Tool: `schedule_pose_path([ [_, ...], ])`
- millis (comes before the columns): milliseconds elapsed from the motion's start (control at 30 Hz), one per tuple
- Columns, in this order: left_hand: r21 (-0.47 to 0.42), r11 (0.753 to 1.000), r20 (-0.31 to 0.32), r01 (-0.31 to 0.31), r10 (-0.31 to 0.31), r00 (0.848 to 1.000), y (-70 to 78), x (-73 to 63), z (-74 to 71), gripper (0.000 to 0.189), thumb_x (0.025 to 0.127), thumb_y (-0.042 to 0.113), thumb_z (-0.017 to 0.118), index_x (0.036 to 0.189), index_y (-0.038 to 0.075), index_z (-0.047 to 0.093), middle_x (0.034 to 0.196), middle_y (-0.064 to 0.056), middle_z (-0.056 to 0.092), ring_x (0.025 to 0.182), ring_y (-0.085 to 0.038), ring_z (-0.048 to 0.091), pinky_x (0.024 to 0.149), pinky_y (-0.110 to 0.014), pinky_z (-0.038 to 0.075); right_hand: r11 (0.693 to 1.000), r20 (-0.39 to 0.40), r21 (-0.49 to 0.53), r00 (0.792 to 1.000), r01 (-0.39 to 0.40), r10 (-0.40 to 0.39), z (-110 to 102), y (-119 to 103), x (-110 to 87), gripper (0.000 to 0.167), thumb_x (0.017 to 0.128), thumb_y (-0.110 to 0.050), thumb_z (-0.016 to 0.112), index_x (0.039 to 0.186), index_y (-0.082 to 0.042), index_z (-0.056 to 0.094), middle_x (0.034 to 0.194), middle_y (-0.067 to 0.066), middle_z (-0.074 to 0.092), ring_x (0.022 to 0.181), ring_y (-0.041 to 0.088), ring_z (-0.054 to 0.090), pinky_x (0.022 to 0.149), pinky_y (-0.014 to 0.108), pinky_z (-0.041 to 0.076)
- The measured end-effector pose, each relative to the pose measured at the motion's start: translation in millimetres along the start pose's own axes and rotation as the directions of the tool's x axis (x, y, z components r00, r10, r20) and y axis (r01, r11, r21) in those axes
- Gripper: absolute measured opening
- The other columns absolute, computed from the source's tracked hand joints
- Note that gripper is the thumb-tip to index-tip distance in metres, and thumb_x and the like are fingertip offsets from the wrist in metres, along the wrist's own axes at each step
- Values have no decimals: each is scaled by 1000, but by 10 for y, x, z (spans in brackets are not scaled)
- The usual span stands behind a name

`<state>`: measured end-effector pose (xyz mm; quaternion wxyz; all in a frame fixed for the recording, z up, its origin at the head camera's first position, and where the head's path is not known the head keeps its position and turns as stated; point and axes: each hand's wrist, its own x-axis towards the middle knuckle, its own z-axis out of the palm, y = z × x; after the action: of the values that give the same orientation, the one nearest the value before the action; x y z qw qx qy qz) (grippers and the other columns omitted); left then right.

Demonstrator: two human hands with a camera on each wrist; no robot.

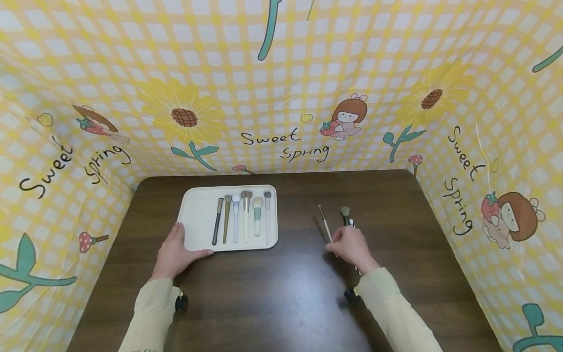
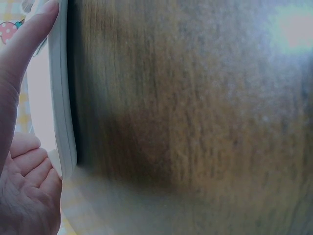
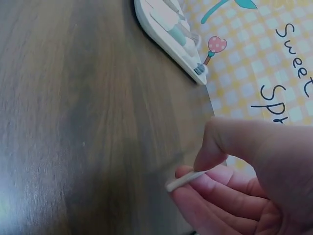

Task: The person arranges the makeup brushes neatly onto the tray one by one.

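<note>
A white tray (image 1: 195,210) lies at the left of the table, with several makeup brushes (image 1: 235,220) side by side in it, bristles toward the back. My left hand (image 1: 175,254) holds the tray's front left corner, thumb along the front rim and fingers at the left side. To the tray's right, my right hand (image 1: 353,246) pinches a thin makeup brush (image 1: 325,225) by its white handle, between thumb and fingers; its bristle end points to the back. A green-handled brush (image 1: 345,215) shows just behind that hand, partly hidden by it.
The dark wooden table (image 1: 259,303) reaches back to a yellow checked cloth (image 1: 264,88), which also rises on both sides. White bits of other handles (image 1: 351,222) show around the right hand, mostly covered by it.
</note>
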<state>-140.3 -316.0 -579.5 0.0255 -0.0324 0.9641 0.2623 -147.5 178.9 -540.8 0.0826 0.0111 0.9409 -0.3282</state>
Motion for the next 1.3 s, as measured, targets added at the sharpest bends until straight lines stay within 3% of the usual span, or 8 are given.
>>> schedule_pose_path([
  [233,-5,1000,9,12,-12,1000,-7,8,7,145,63,74,84,154,-16,17,158,-39,16,146,-53,19,113,-65,25,993,-18,114,1000,13,-11,23,-61,28,17,77,-15,84,76,-8,68,64,-3,64,58,16,59,57,32,49],
  [400,-6,1000,17,19,-19,1000,-8,9,9,147,62,75,83,154,-16,15,159,-39,15,147,-52,18,114,-64,24,971,-9,240,1000,9,-7,34,-103,49,10,81,-10,78,84,-5,70,70,0,70,59,15,65,55,30,52],
  [700,-6,1000,25,28,-28,999,-7,14,3,148,62,77,82,155,-15,14,159,-38,14,147,-51,17,114,-64,24,869,48,494,999,-23,0,65,-209,117,11,85,1,72,96,5,70,79,10,73,67,21,71,64,32,61],
  [1000,-12,999,25,33,-33,999,-9,4,9,146,63,75,83,155,-15,14,160,-38,13,147,-51,17,114,-64,24,796,107,604,988,21,-107,106,-380,177,17,93,6,64,106,15,66,88,21,73,80,29,73,74,39,62],
  [1300,-24,1000,12,21,-20,1000,2,-5,-1,143,64,70,86,155,-15,15,159,-38,14,147,-51,17,114,-64,24,712,142,702,976,17,-164,310,-485,270,24,98,5,64,118,17,63,98,26,73,88,29,73,77,37,61],
])
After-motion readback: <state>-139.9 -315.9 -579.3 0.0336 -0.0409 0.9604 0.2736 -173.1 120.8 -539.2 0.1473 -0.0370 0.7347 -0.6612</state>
